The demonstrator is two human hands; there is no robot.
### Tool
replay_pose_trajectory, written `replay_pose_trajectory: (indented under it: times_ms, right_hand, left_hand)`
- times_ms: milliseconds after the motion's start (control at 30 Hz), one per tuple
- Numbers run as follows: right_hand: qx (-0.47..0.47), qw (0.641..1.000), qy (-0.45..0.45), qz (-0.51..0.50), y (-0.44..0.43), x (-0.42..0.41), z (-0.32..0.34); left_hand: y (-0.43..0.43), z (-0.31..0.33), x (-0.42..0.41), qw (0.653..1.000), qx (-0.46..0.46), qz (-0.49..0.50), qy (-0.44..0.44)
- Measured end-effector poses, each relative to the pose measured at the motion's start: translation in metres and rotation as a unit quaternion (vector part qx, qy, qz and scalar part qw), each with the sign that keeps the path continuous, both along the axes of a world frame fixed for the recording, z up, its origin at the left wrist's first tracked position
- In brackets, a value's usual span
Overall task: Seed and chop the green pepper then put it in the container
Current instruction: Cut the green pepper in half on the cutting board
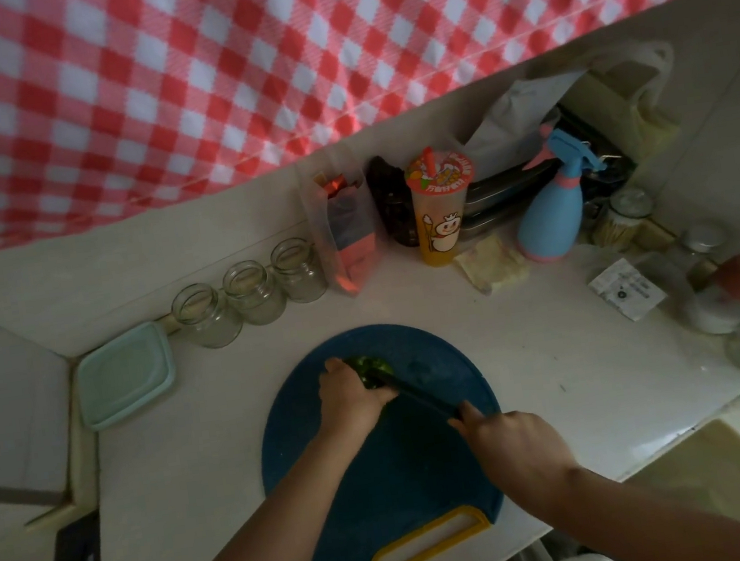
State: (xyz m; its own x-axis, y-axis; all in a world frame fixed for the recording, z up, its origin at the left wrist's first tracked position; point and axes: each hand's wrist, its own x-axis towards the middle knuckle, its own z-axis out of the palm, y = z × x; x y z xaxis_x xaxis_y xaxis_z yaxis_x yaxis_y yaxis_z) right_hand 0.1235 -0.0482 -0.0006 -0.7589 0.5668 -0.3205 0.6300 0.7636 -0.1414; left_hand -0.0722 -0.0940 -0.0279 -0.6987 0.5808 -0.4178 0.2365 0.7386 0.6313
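A green pepper (370, 368) lies on the far part of a round dark-blue cutting board (385, 485) with a yellow handle slot. My left hand (350, 396) grips the pepper from its near side and covers much of it. My right hand (517, 447) grips the handle of a dark knife (421, 398). The blade runs up and left from that hand and its tip meets the pepper. A pale green container (124, 376) with its lid on sits on the counter to the left of the board.
Three clear glass jars (252, 291) line the back wall. Behind the board stand a snack bag (348, 236), an orange drink cup (441, 207) and a blue spray bottle (552, 214). Jars and a red-topped pot (737, 293) crowd the right. A red checked cloth (237, 71) hangs above.
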Motion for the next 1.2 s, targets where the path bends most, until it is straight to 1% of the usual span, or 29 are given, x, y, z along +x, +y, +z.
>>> replay_pose_trajectory:
  times_ms: [100,167,267,367,533,633,700,733,800,900,967,1100,1200]
  right_hand:
    - [0.02,1.0,0.01,0.002,-0.002,-0.004,0.004]
    - [0.024,1.0,-0.002,0.012,-0.001,-0.007,0.01]
    - [0.017,0.999,-0.022,0.038,0.002,-0.004,0.018]
    - [0.012,0.998,-0.014,0.058,0.005,0.006,0.021]
    - [-0.012,0.994,-0.038,0.098,0.002,0.024,0.022]
    - [0.002,0.995,0.014,0.099,-0.006,0.031,0.009]
    - [0.071,0.99,0.058,0.106,-0.007,0.033,-0.006]
    - [0.074,0.992,0.048,0.094,-0.006,0.033,-0.011]
    - [0.118,0.986,0.082,0.084,-0.005,0.035,-0.024]
    - [0.149,0.977,0.129,0.087,0.0,0.033,-0.022]
    - [0.153,0.976,0.128,0.085,0.002,0.031,-0.018]
    - [0.12,0.982,0.119,0.087,0.003,0.031,-0.017]
    - [0.133,0.98,0.121,0.09,0.006,0.03,-0.02]
  left_hand:
    - [0.0,0.002,0.012,0.999,0.008,0.026,0.024]
    - [-0.001,0.005,0.014,0.999,0.016,0.03,0.019]
    - [-0.008,0.006,0.007,0.999,0.029,0.008,-0.014]
    - [-0.016,0.009,-0.002,0.999,0.033,-0.02,-0.039]
    - [-0.039,0.02,-0.018,0.995,0.031,-0.091,-0.031]
    - [-0.05,0.019,-0.023,0.99,0.044,-0.133,-0.017]
    - [-0.054,0.018,-0.021,0.987,0.058,-0.147,-0.014]
    - [-0.055,0.017,-0.02,0.986,0.062,-0.154,-0.01]
    - [-0.056,0.015,-0.018,0.984,0.063,-0.169,-0.003]
    - [-0.054,0.015,-0.017,0.981,0.073,-0.179,0.006]
    - [-0.05,0.014,-0.018,0.981,0.07,-0.178,0.014]
    - [-0.043,0.013,-0.024,0.981,0.034,-0.188,0.019]
    - [-0.038,0.013,-0.026,0.982,0.022,-0.188,0.017]
